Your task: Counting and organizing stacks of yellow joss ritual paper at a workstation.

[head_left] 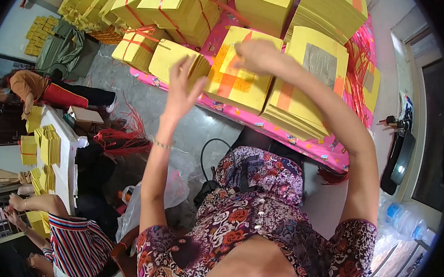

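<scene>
My left hand [183, 88] is raised with its fingers spread and nothing in them, in front of a small stack of yellow paper [172, 60]. My right hand [260, 57] is over a taller yellow paper stack [242, 94] whose top sheet bears orange patches. Its fingers are bent and smeared by motion, so I cannot tell whether they hold anything. To the right, under my right forearm, stands another yellow stack [297, 110] with a silver-grey square [319, 65] on top. The stacks rest on a pink patterned cloth [283, 138].
Bundles of yellow paper tied with red strips [174, 6] fill the table's back. Loose red strips [358, 65] hang at the right. On the left, people work at a white table [68, 164] with yellow stacks. More red strips [123, 135] lie near a clear plastic bag [170, 191].
</scene>
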Demonstrator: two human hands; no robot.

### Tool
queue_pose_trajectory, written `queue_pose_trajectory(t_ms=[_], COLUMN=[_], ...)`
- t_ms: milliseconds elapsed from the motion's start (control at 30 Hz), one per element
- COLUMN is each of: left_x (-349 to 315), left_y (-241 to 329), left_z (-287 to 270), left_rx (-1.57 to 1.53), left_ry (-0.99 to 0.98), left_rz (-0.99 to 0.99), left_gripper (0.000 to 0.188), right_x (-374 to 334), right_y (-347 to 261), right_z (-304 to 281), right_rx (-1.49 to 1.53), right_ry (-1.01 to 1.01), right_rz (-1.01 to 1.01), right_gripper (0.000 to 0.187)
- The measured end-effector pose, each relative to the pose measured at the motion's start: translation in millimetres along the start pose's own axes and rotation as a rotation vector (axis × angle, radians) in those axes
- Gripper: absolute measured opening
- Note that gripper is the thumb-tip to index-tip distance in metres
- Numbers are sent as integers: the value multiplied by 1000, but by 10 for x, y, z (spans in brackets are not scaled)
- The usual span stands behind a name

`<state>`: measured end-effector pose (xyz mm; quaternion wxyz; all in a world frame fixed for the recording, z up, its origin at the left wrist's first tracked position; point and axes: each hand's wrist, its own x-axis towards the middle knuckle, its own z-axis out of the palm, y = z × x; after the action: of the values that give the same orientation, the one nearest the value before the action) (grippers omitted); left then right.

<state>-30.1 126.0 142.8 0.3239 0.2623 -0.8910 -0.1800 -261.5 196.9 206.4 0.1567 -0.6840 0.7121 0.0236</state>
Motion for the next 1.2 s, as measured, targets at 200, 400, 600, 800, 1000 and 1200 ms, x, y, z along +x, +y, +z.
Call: queue_pose_trajectory(t_ms=[200, 400, 600, 800, 1000, 1200], left_x=[-344, -305, -256, -260, -202, -199], left_y=[123, 32, 39, 3, 78, 53], left_z=[302, 334, 354, 373, 301, 311], left_rx=[-56, -128, -147, -124, -193, -187], left_ry=[-214, -276, -265, -252, -281, -307], left_rz=[-59, -198, -126, -115, -112, -127], left_gripper=[101, 98, 92, 91, 94, 94], right_x=[544, 576, 568, 513, 499, 467], right_y=[837, 1073, 1111, 975, 967, 928], right_z=[-99, 159, 176, 108, 129, 94], right_rx=[-17, 44, 0, -80, -99, -120], right_ry=[-17, -14, 13, -21, -17, -39], right_rz=[144, 157, 175, 228, 256, 215], right_gripper=[56, 51, 45, 41, 38, 42])
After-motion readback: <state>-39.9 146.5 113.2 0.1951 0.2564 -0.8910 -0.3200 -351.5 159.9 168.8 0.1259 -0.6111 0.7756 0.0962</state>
